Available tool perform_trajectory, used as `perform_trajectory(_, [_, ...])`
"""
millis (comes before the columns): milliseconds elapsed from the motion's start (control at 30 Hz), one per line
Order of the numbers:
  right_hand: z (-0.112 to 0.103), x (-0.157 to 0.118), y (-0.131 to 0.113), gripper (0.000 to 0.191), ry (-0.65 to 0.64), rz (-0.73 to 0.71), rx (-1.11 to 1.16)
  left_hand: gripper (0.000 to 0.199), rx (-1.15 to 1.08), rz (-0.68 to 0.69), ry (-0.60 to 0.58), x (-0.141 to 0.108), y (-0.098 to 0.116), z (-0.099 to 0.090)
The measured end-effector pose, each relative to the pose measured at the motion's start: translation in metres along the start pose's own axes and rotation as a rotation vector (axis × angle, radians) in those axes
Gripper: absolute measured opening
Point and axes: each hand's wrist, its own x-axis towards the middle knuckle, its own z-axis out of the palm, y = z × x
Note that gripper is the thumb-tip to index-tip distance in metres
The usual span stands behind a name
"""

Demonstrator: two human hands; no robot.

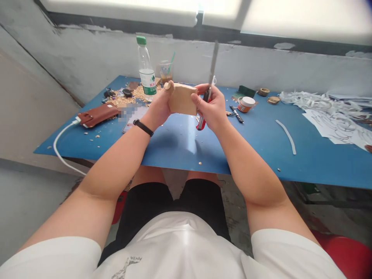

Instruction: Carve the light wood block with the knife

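Observation:
A pale wooden block (pixel 182 100) is held up above the blue table (pixel 180 147). My left hand (pixel 161 106) grips the block from its left side, thumb on the top corner. My right hand (pixel 212 108) touches the block's right edge with its fingers and also holds a knife (pixel 209 83) with a red handle. The knife's blade points straight up, and the red handle end sticks out below the fist. A black band sits on my left wrist.
Wood shavings (pixel 128 99), a brown leather case (pixel 97 115) with a white cable, a water bottle (pixel 146 69) and a plastic cup (pixel 166 71) lie at the back left. A small jar (pixel 245 104), pens, a white strip (pixel 286 135) and cut paper (pixel 334 116) lie to the right.

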Motion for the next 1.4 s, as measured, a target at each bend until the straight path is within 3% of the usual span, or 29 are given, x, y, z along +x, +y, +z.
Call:
perform_trajectory(67, [0.012,-0.008,-0.007,0.079,0.078,-0.101,0.035,0.050,-0.009,0.022,0.044,0.003,-0.006,-0.001])
perform_trajectory(133, [0.022,-0.014,-0.010,0.072,-0.020,-0.092,0.052,0.061,-0.025,-0.002,0.059,0.005,-0.011,-0.002])
perform_trajectory(267, [0.032,-0.019,-0.012,0.072,-0.181,-0.070,0.070,0.072,-0.056,-0.169,-0.019,0.016,-0.017,-0.009])
perform_trajectory(433, [0.029,-0.019,-0.015,0.069,-0.088,-0.042,0.031,0.075,-0.107,-0.347,-0.144,0.022,-0.014,-0.024])
perform_trajectory(567, [0.025,-0.017,-0.012,0.070,-0.015,-0.051,-0.057,0.077,-0.162,-0.449,-0.224,0.013,-0.010,-0.023])
perform_trajectory(867, [0.026,-0.014,-0.006,0.076,0.012,-0.080,-0.104,0.087,-0.101,-0.513,-0.175,0.008,-0.014,-0.008])
perform_trajectory(1167, [0.025,-0.015,-0.002,0.072,0.007,-0.067,-0.123,0.078,-0.203,-0.579,-0.333,0.013,-0.020,-0.014])
perform_trajectory(1400, [0.031,-0.021,-0.011,0.068,-0.104,0.001,0.021,0.070,-0.177,-0.559,-0.214,0.020,-0.031,-0.016])
